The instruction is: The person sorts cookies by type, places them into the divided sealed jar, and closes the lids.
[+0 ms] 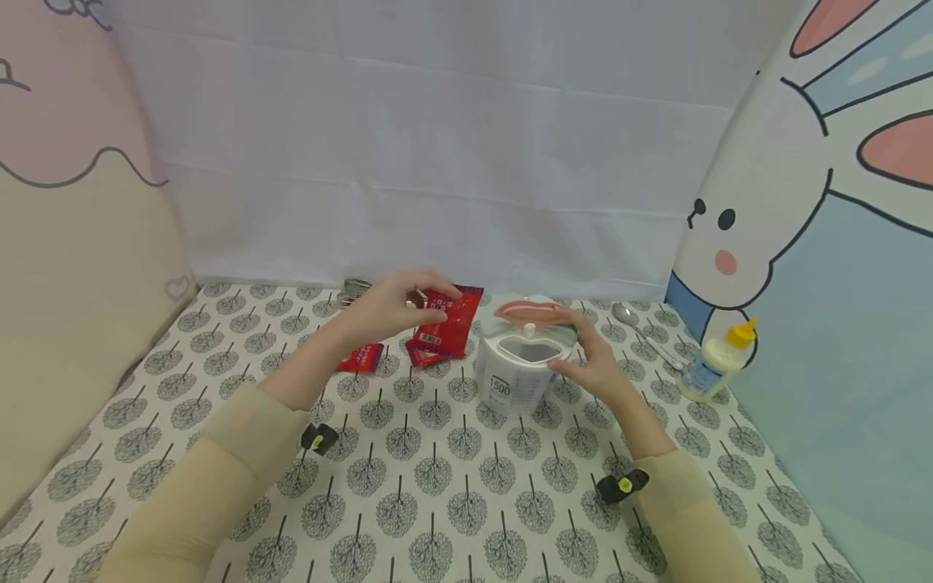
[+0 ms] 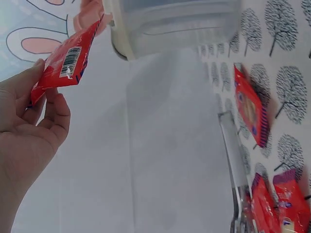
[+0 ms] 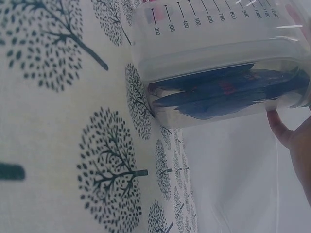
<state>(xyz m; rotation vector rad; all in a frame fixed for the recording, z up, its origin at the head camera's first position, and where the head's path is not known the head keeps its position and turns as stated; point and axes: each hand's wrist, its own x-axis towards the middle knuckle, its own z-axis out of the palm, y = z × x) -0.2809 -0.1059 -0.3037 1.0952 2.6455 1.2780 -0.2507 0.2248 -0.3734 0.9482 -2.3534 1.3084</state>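
Note:
My left hand pinches a red packet by its edge, left of a clear plastic storage container. In the left wrist view, the packet has a barcode on its face. The container has a white top with an opening, and its pink-faced flap stands raised. My right hand grips the container's right side at the top, thumb at the near rim and fingers by the flap. Through the wall in the right wrist view, dark blue packets show inside, beside printed volume marks.
More red packets lie on the tree-patterned cloth behind my left arm. Metal tongs lie at the back left, partly hidden by the hand. To the right are a spoon and a yellow-capped squeeze bottle. Fabric walls enclose the table.

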